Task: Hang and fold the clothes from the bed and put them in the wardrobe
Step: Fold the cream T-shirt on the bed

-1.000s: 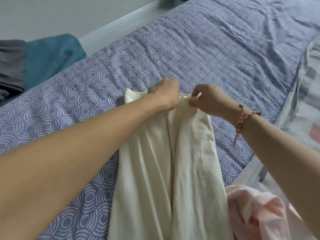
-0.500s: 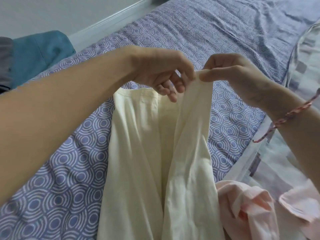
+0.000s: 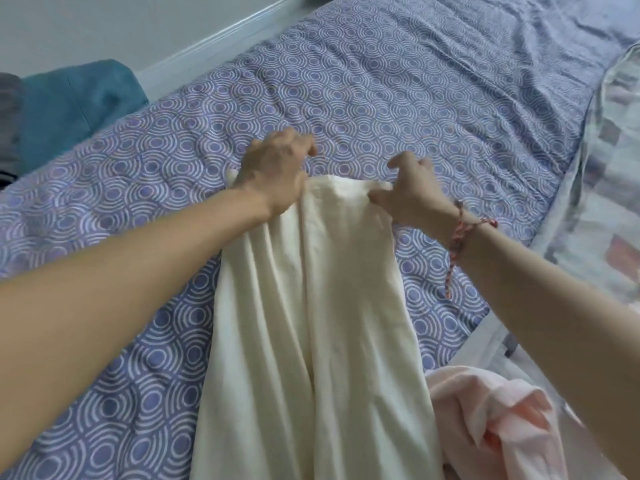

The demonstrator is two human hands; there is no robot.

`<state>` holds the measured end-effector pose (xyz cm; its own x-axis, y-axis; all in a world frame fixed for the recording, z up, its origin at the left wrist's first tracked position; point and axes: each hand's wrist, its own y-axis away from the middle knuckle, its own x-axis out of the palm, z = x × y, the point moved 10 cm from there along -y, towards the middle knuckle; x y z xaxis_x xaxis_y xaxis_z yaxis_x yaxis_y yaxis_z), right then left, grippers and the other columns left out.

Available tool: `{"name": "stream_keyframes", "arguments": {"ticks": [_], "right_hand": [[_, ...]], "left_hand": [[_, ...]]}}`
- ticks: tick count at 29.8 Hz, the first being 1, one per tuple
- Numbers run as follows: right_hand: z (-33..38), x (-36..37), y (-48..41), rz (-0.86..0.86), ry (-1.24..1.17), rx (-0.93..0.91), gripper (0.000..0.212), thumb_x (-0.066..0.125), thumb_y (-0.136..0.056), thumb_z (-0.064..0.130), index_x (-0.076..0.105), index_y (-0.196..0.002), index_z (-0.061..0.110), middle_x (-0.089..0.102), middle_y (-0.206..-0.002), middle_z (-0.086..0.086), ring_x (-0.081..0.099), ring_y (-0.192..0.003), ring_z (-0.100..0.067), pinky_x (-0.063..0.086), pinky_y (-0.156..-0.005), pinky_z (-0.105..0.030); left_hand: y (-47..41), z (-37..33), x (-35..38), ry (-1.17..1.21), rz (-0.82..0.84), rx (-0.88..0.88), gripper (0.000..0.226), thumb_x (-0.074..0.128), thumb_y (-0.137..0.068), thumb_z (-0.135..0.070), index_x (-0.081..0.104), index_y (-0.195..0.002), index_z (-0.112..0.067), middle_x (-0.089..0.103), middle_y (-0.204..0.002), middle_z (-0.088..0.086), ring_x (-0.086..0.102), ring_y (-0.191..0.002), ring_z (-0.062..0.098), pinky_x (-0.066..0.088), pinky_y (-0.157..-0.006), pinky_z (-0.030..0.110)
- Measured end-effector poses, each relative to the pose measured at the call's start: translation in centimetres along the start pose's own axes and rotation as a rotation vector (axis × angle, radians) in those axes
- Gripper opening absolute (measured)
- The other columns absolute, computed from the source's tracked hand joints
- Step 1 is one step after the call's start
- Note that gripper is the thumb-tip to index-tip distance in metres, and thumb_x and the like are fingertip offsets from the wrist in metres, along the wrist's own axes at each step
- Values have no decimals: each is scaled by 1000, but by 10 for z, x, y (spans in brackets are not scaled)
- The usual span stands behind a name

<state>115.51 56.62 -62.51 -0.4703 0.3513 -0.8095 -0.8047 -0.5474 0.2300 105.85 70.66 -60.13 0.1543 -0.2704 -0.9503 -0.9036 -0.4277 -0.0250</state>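
The cream garment (image 3: 311,306) is laid on the bed (image 3: 381,98), its long axis running straight away from the person, the far edge gripped at its corners by the left hand (image 3: 273,174) and right hand (image 3: 412,192).

Far side: open purple circle-patterned bed cover (image 3: 415,81).
Middle: long cream fabric garment (image 3: 311,323) lies lengthwise.
Right: crumpled pink garment (image 3: 491,417), pale patchwork quilt (image 3: 609,188).
Left: teal cloth (image 3: 76,98) at edge.
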Motion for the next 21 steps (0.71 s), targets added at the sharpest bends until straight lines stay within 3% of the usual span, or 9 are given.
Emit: {"name": "stream_keyframes", "arguments": {"ticks": [3,6,8,9,11,13,17,19,21], "right_hand": [[-17,16,4,137,-408,171,29,70,-80,35,55,-79,10,49,-70,-7,47,-62,-18,38,-58,-26],[-16,30,13,308,-467,212,44,78,-71,35,63,-93,1,60,-83,-13,56,-74,-24,44,-67,-34],[-20,30,11,280,-460,249,47,82,-67,20,63,-103,-4,65,-92,-15,63,-81,-27,53,-72,-37],[-18,29,13,269,-491,261,37,80,-69,11,63,-98,-3,65,-88,-14,64,-78,-25,56,-68,-31],[-8,26,20,292,-596,245,15,70,-74,-2,62,-86,1,62,-79,-9,60,-68,-19,53,-55,-21],[1,15,28,286,-653,176,19,64,-74,-10,63,-91,-1,61,-81,-10,60,-69,-19,53,-56,-23],[17,-15,60,192,-723,42,46,72,-53,-9,56,-95,2,57,-79,-8,56,-67,-17,51,-53,-22],[20,-26,86,157,-722,4,59,70,-58,-14,53,-112,3,55,-81,-6,53,-69,-14,48,-54,-19],[26,-32,120,157,-570,-104,47,62,-68,-20,58,-103,11,53,-75,-4,50,-64,-9,41,-57,-17]], "left_hand": [[8,41,1,60,102,-121,48,60,-87,-41,54,-123,-11,55,-124,14,50,-116,29,39,-98,37],[26,67,17,226,375,-244,58,66,-73,-55,57,-113,-13,57,-107,4,52,-102,20,41,-89,25],[28,67,20,261,410,-246,39,73,-73,-41,58,-97,-13,57,-87,0,51,-87,17,41,-68,20],[27,64,13,267,371,-236,30,74,-76,-32,57,-90,-12,57,-81,2,50,-81,17,39,-60,22],[26,60,-1,340,250,-247,18,72,-80,-22,57,-82,-11,56,-76,4,50,-69,17,39,-54,22],[34,54,-15,482,179,-255,17,70,-81,-16,55,-73,-14,53,-70,0,47,-60,10,40,-47,13],[75,30,-43,641,154,-192,16,71,-79,-9,58,-79,-17,58,-75,-2,52,-64,7,42,-58,14],[105,17,-57,712,172,-155,18,72,-77,-3,63,-83,-17,63,-76,-2,56,-63,4,43,-58,8],[138,-1,-67,657,229,-76,15,74,-75,-4,68,-81,-16,67,-70,-5,57,-62,-2,42,-59,4]]}}
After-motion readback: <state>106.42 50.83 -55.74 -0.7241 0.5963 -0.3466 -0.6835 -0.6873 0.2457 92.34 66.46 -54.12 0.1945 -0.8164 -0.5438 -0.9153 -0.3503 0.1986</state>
